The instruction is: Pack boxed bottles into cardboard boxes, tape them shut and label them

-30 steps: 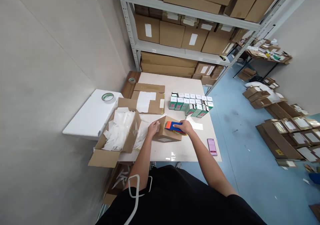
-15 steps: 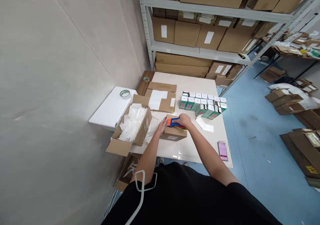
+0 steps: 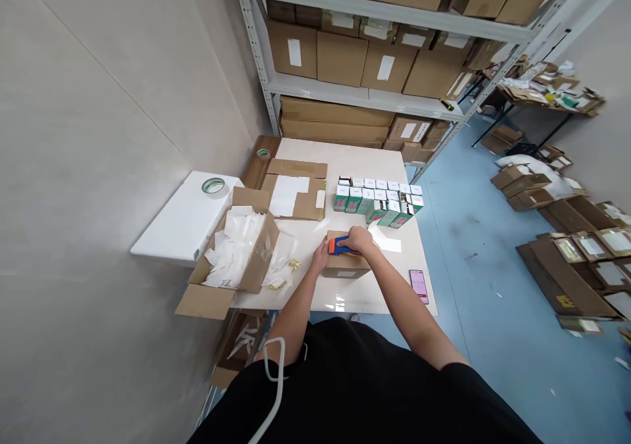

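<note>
A small closed cardboard box (image 3: pixel 346 272) lies on the white table in front of me. My left hand (image 3: pixel 320 254) is closed against its left side, steadying it. My right hand (image 3: pixel 358 239) grips a blue and orange tape dispenser (image 3: pixel 340 245) lying over the box's top, its orange end near my left fingers. Part of the dispenser is hidden under the right hand. Just beyond it, a curved white paper strip (image 3: pixel 387 241) rests on the table. Several small green and white boxes (image 3: pixel 377 200) stand in rows behind.
To the left sits an open carton (image 3: pixel 263 250) full of white packets (image 3: pixel 236 243). A flattened cardboard piece (image 3: pixel 315 207) lies farther back. A phone (image 3: pixel 419 286) is near the right edge. A tape roll (image 3: pixel 213 185) lies on a white surface; loaded shelving (image 3: pixel 340 92) stands behind.
My view has turned right, so the surroundings sit farther left. Both hands keep their hold on the box and dispenser. Small yellow scraps left of my left forearm now show.
</note>
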Available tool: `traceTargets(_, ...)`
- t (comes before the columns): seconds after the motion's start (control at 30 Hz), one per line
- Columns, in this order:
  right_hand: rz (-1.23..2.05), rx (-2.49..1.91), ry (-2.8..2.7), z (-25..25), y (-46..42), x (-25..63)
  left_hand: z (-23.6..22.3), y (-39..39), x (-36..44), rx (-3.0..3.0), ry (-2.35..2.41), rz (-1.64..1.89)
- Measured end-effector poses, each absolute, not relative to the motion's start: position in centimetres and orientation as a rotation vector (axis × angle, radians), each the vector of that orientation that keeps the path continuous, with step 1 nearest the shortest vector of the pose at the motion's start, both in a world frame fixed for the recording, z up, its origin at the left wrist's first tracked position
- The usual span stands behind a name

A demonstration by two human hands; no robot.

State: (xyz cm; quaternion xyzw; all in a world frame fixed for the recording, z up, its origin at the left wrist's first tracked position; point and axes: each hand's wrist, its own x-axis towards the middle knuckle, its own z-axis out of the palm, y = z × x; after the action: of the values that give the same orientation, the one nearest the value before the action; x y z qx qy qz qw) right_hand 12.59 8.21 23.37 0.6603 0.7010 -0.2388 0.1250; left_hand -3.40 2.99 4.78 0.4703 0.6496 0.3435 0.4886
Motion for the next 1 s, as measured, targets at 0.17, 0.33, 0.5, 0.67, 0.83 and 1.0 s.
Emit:
traceTargets(0.17,-0.677,1.936,2.057,23.8,8.0,15.0,5.2,2.9,-3.7,1.144,1.545,0.863)
traceTargets(0.33,-0.64,1.965,2.048,23.4,7.4,16.7,5.6,2.6,-3.7,1.16,1.55,0.872)
traceTargets(0.5,-0.653,1.917,2.11,23.3,7.8,18.9,6.3,2.5,-3.7,1.233,1.623,0.819)
traceTargets(0.67,-0.631,2.002,2.034,22.8,7.6,22.6,6.4,2.8,-3.8,1.28,1.652,0.783)
traceTargets(0.83,-0.675,1.984,2.096,22.4,7.2,25.2,6.3,3.0,-4.0,1.309,1.675,0.717)
traceTargets(1.0,-0.59,2.096,1.978,22.0,6.8,30.1,6.3,3.1,-4.2,1.314,1.688,0.689)
